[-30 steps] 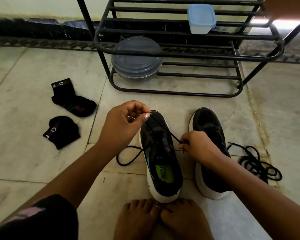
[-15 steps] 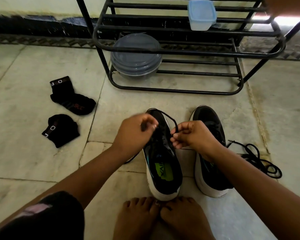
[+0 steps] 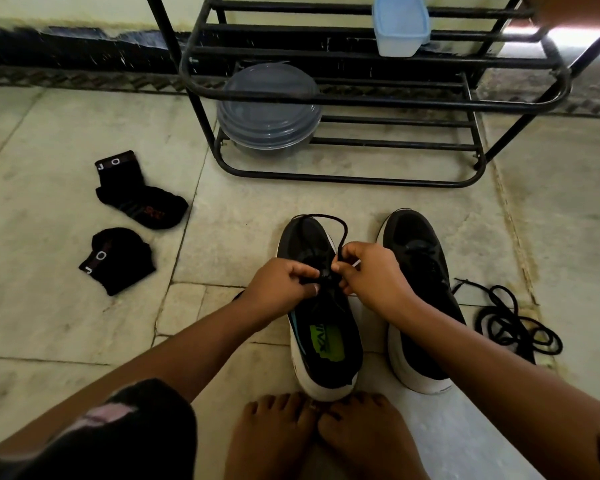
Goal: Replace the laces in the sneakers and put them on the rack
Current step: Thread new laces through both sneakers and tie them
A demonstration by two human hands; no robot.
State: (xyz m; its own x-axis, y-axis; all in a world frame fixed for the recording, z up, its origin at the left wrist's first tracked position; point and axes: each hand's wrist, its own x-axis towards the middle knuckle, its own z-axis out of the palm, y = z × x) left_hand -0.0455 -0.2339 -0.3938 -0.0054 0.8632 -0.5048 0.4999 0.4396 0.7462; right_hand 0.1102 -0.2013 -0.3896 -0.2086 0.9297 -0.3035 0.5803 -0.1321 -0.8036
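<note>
both forearms reach forward and converge. the left hand (image 3: 280,285) and right hand (image 3: 371,271) sit knuckle to knuckle, fingers curled in a pinch. bare feet (image 3: 323,434) rest together below.

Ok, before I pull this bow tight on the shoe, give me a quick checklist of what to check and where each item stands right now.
1. Left hand pinches the lace over the left sneaker: ok.
2. Right hand pinches the lace's other side: ok.
3. A loop stands above the hands: ok.
4. Lace threaded through every eyelet: cannot tell, the hands cover them.
5. Right sneaker laced: cannot tell, too dark; a loose lace lies on the floor beside it.
6. Room on the rack for both sneakers: ok, the bars right of the round container are free.
</note>
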